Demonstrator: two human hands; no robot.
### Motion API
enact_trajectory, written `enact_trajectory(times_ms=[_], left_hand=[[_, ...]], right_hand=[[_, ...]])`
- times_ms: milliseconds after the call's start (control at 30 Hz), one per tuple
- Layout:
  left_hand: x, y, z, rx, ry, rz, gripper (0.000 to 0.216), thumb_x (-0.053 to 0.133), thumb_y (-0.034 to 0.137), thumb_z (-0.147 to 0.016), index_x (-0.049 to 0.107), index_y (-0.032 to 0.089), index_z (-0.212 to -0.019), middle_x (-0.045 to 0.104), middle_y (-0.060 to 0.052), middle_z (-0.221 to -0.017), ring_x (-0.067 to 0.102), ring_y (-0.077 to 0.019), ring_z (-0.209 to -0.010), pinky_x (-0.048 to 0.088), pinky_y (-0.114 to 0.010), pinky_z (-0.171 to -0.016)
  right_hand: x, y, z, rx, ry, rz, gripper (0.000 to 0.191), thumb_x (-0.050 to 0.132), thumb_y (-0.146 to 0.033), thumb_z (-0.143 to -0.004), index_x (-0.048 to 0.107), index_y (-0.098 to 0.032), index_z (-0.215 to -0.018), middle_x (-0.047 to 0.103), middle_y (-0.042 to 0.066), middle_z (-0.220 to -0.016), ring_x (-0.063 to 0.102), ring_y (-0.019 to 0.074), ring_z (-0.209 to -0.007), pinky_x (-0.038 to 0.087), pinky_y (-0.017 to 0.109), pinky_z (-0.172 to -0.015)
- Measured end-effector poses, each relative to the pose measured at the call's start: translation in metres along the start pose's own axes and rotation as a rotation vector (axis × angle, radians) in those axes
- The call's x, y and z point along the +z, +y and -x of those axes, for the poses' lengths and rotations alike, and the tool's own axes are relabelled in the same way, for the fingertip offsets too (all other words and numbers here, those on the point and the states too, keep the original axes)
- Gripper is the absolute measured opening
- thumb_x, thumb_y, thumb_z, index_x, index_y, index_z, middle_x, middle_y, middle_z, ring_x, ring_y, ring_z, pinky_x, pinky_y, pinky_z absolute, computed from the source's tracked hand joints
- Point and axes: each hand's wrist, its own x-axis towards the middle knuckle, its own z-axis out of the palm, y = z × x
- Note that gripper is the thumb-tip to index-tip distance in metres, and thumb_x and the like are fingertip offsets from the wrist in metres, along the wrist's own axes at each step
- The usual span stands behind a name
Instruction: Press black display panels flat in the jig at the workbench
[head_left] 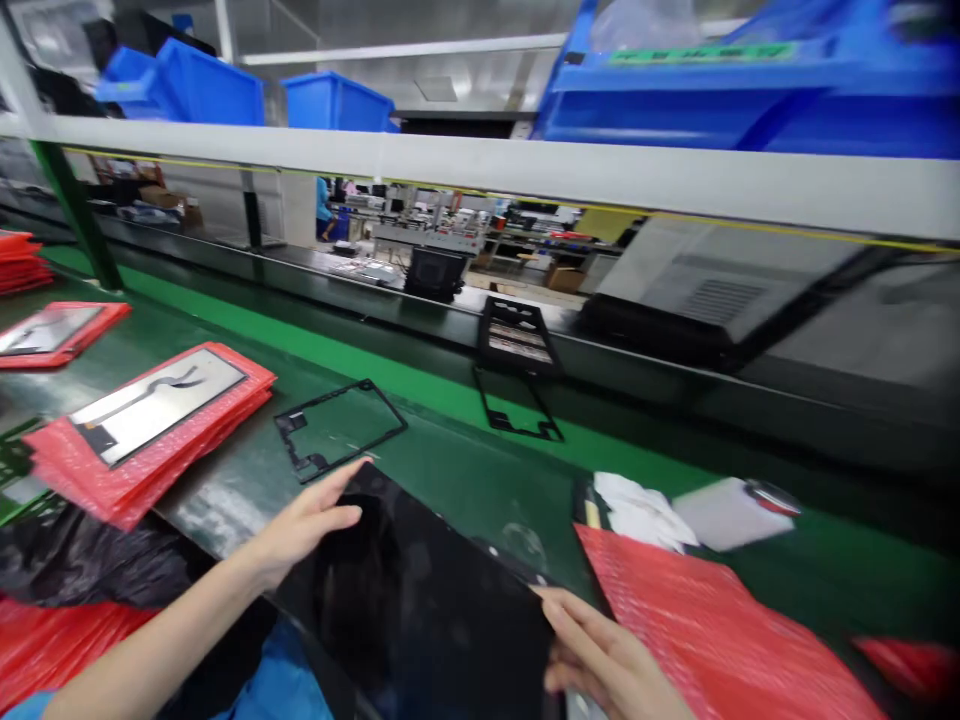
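A dark glossy screen panel (442, 610) is held up in front of me, tilted, its black face toward me. My left hand (319, 515) grips its upper left edge, thumb on the face and fingers behind. At the right edge, my right hand (592, 645) pinches the panel between thumb and fingers. Just beyond my left hand lies a thin black frame (386, 435) on the green bench. Another black frame (551, 435) rests farther back to the right. Red bubble wrap (720, 620) lies beside my right hand.
At left, a screen panel (165, 395) lies on stacked red bubble-wrap sleeves (240, 400). A white cloth (641, 510) and a whitish container (727, 512) are at right. Blue bins (337, 102) stand on the overhead shelf (450, 160). A black tray (517, 335) sits at the back ledge.
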Motion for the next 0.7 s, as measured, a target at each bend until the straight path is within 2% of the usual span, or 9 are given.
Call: enact_trajectory(times_ms=[133,300,533,700], left_hand=[[-0.024,-0.004,-0.005,-0.118,0.084,-0.002,0.073,0.073,0.028,-0.083,0.042,0.028,-0.149,0.054,-0.007,-0.147,0.053,-0.0292,-0.133,0.042,-0.039,-0.113],[-0.037,-0.005,-0.008,-0.212,0.119,-0.076,0.077,0.075,0.035,-0.083,0.039,0.030,-0.151,0.053,-0.006,-0.147,0.060,-0.0287,-0.126,0.054,-0.032,-0.099],[-0.040,-0.007,-0.010,-0.186,0.145,-0.118,0.074,0.075,0.037,-0.081,0.044,0.033,-0.148,0.050,-0.004,-0.149,0.055,-0.0279,-0.131,0.051,-0.028,-0.103],[-0.045,-0.008,-0.012,-0.145,0.129,-0.166,0.077,0.075,0.037,-0.081,0.041,0.033,-0.150,0.045,-0.004,-0.153,0.048,-0.0310,-0.137,0.044,-0.037,-0.111]], right_hand=[[0.004,-0.011,0.006,0.037,-0.181,-0.165,0.041,0.080,-0.051,-0.074,0.074,-0.018,-0.099,0.067,0.006,-0.085,0.064,0.0180,-0.074,0.055,0.030,-0.067],[0.004,-0.003,0.004,-0.032,-0.263,-0.222,0.032,0.076,-0.042,-0.079,0.072,-0.015,-0.096,0.070,0.008,-0.087,0.066,0.0162,-0.074,0.054,0.027,-0.068],[0.001,0.001,0.001,-0.078,-0.292,-0.172,0.030,0.070,-0.042,-0.084,0.069,-0.015,-0.098,0.070,0.008,-0.087,0.067,0.0169,-0.077,0.055,0.030,-0.071],[0.002,-0.002,0.000,-0.082,-0.241,-0.069,0.041,0.065,-0.056,-0.087,0.067,-0.017,-0.097,0.068,0.006,-0.084,0.067,0.0168,-0.074,0.056,0.030,-0.068]])
